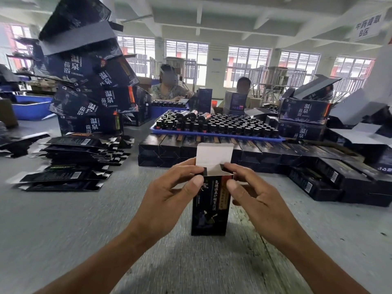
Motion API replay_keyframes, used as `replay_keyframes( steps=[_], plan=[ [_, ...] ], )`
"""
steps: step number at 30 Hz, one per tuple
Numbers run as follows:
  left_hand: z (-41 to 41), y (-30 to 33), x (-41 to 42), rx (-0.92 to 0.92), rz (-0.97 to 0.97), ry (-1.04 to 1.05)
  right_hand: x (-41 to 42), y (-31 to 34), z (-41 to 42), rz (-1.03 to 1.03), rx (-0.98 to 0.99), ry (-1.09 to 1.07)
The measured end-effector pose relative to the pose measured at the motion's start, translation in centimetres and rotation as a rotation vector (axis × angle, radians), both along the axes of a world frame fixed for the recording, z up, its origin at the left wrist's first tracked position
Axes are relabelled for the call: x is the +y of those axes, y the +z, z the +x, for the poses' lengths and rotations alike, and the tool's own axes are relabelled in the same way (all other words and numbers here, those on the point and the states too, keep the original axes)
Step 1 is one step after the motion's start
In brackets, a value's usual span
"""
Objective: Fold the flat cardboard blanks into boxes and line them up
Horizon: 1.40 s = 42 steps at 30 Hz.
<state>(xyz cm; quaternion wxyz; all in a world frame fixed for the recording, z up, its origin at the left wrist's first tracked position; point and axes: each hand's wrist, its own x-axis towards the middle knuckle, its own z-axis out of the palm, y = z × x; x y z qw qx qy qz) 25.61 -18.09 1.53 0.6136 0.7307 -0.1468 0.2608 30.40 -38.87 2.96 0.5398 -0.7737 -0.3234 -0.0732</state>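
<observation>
A small dark box [210, 213] stands upright on the grey table in front of me, its white top flap [213, 154] raised. My left hand [169, 192] pinches the box's upper left corner between thumb and fingers. My right hand [252, 194] pinches the upper right corner the same way. Flat dark blanks [70, 164] lie in a loose stack at the left. Finished boxes [212, 148] lie in two-high rows beyond the held box and continue to the right [339, 179].
A blue tray [216, 133] full of dark bottles sits on the row of boxes. Larger dark cartons [93, 90] are piled high at the back left and at the right [305, 115]. Two people sit across the table.
</observation>
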Motion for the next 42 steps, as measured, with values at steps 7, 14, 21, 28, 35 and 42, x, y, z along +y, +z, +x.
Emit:
replay_keyframes(
  steps=[7, 14, 21, 28, 35, 42],
  plan=[
    [-0.13, 0.29, -0.1, -0.02, -0.003, 0.027, 0.24, 0.34, -0.32, 0.122, -0.012, 0.013],
    [-0.12, 0.24, -0.13, -0.01, 0.024, 0.073, 0.24, 0.35, -0.31, 0.178, -0.014, -0.047],
    [-0.15, 0.21, -0.11, -0.018, 0.032, 0.074, 0.44, 0.42, -0.69, 0.222, -0.024, -0.039],
    [0.01, -0.06, -0.19, 0.016, -0.01, 0.072, 0.66, 0.37, -0.74, 0.287, -0.022, -0.082],
    [-0.08, 0.08, -0.45, -0.008, -0.061, 0.057, 0.53, 0.35, -0.73, 0.28, -0.022, -0.073],
    [-0.38, 0.33, -0.54, -0.027, 0.021, 0.097, 0.57, 0.35, -0.67, 0.31, -0.03, -0.059]
  ],
)
